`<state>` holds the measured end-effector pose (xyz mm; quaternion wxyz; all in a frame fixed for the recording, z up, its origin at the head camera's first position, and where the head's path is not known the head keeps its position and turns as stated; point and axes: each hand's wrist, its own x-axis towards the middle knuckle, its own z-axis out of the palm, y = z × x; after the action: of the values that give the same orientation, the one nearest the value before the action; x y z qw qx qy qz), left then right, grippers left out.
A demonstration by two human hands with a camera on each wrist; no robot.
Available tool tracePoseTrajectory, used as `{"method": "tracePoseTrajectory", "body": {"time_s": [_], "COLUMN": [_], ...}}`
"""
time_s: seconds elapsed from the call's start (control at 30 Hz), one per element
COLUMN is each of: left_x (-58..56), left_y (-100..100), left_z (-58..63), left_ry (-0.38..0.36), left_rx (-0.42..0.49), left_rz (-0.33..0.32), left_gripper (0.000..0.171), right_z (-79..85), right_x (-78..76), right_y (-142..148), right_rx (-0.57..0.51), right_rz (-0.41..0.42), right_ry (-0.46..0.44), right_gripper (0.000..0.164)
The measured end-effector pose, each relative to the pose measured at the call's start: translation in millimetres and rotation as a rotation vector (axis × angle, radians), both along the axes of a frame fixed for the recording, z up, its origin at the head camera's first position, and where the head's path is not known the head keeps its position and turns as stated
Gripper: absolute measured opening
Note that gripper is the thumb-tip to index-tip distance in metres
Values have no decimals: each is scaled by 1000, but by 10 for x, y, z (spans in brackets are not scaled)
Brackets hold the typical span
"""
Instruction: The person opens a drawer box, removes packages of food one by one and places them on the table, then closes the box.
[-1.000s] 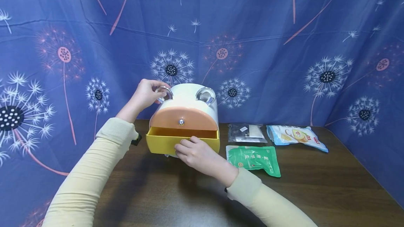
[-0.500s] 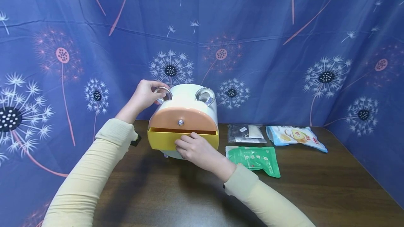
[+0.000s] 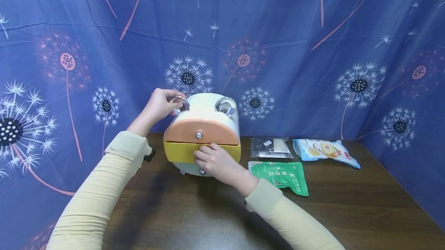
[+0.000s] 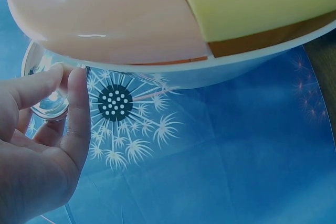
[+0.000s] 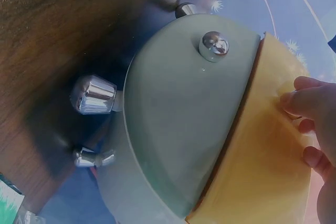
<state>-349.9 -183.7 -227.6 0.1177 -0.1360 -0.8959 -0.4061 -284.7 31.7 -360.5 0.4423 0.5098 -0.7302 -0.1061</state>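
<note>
A small white drawer cabinet (image 3: 203, 105) with a peach top drawer (image 3: 187, 130), a yellow middle drawer (image 3: 179, 152) and a pale green bottom drawer (image 5: 184, 98) stands on short silver feet. My left hand (image 3: 161, 104) grips the silver ring-shaped ear (image 4: 46, 106) on the cabinet's left top, thumb and fingers through and around it. At the yellow drawer's front, my right hand (image 3: 217, 163) pinches the drawer's knob (image 5: 293, 114), mostly covered by the fingers. That drawer sits nearly flush, with a thin dark gap along its upper edge. The peach and green drawers are closed.
Right of the cabinet lie a clear packet with dark contents (image 3: 271, 147), a green packet (image 3: 279, 176) and a light blue snack bag (image 3: 326, 152). A blue dandelion-print cloth (image 3: 299, 76) hangs behind the wooden table (image 3: 347, 203).
The yellow drawer has slid inward from well pulled out to almost flush, my right hand moving with it. My left hand has stayed on the silver ear.
</note>
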Motion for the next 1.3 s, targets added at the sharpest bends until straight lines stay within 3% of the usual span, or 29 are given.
{"method": "tracePoseTrajectory", "body": {"time_s": [0.37, 1.3], "left_x": [-8, 1], "left_y": [-5, -5], "left_z": [2, 3], "left_ry": [-1, 5], "left_rx": [-3, -27], "left_rz": [-8, -21], "left_gripper": [26, 25], "right_z": [7, 1], "right_x": [-14, -24], "right_y": [0, -23], "right_rx": [-2, -23], "right_rz": [-23, -38], "right_ry": [-58, -66], "right_gripper": [18, 16]}}
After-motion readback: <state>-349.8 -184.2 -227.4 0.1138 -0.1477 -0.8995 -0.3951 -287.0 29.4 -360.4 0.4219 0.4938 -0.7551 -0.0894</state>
